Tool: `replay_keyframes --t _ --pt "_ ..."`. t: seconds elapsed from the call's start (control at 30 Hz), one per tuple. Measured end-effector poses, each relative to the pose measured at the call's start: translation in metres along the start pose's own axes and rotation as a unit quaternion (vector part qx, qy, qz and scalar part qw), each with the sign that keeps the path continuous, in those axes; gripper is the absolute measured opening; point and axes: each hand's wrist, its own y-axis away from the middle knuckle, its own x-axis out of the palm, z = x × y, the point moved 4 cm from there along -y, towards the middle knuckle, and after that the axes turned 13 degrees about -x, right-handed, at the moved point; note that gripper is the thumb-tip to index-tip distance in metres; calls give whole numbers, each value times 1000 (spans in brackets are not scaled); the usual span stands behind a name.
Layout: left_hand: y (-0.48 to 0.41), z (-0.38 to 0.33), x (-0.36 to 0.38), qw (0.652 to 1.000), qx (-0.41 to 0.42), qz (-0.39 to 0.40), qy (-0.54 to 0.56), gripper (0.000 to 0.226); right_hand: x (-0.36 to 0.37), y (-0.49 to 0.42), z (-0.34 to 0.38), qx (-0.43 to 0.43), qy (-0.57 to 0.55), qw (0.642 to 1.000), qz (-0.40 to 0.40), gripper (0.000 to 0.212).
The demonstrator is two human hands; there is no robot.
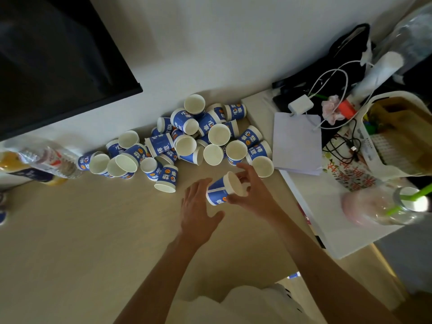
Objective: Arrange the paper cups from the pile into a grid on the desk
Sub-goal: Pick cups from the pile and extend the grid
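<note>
On my remote feed, the right hand point(252, 195) grips one paper cup point(218, 191) round its rim, tilted on its side, just in front of the pile point(187, 141). The left hand point(198, 213) lies with fingers straight and spread just beside the paper cup, holding nothing. I judge the job barely begun: the desk point(93, 242) in front of the pile shows no row of standing cups, and the rest lie jumbled along the wall behind.
</note>
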Motion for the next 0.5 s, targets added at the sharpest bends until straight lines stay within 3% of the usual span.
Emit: replay_keyframes --t 0.07,0.33,0.37,0.43,0.5 --pt "-2 -3 2 1000 9 -6 -9 87 0 1 9 -6 -13 1000 20 95" --pt "5 -1 2 998 -18 -26 48 67 -1 6 25 -21 -57 996 67 90" --pt "7 1 2 997 -28 -30 62 68 -5 6 23 -24 -59 997 46 85" --pt "12 5 -1 994 -53 -41 91 67 -21 3 10 -17 -24 997 -73 77" --pt "18 8 -2 990 -71 -51 112 66 -41 0 -9 18 93 975 -203 75"
